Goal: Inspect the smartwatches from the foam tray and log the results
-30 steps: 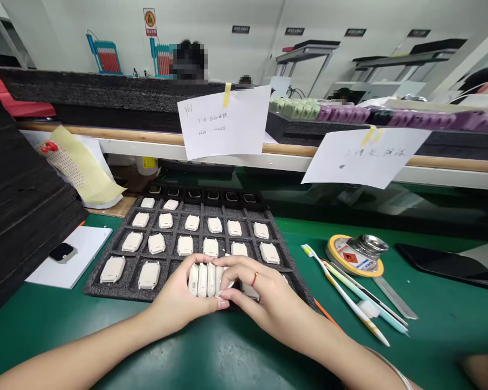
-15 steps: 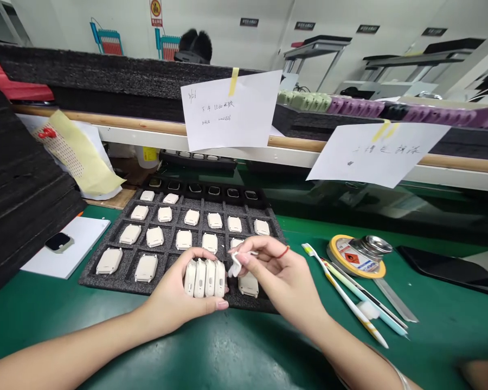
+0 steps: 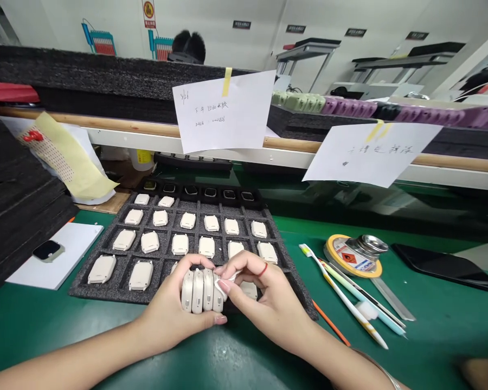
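My left hand (image 3: 166, 306) is wrapped round a row of several cream watch cases (image 3: 197, 292), standing on edge side by side above the tray's front edge. A crumpled white wipe (image 3: 224, 284) is pinched between the thumb and fingers of my right hand (image 3: 274, 300). The wipe lies against the rightmost case of the row. Behind both hands is a black foam tray (image 3: 106, 293) with cream watch cases (image 3: 180, 244) in many of its compartments. My right hand hides part of the tray's front right.
To the right lie a toothbrush (image 3: 350, 302), slim pens or tools (image 3: 384, 314), an orange stick (image 3: 331, 323), a tape roll (image 3: 332, 253), a metal dispenser (image 3: 369, 245) and a black phone (image 3: 443, 266). A watch (image 3: 47, 251) rests on white paper (image 3: 63, 268) at left. Paper notes (image 3: 223, 116) hang from the shelf.
My right hand has moved left and down, bringing the wipe against the rightmost held case. The left hand with its row of cases is slightly lower. The view has shifted a little.
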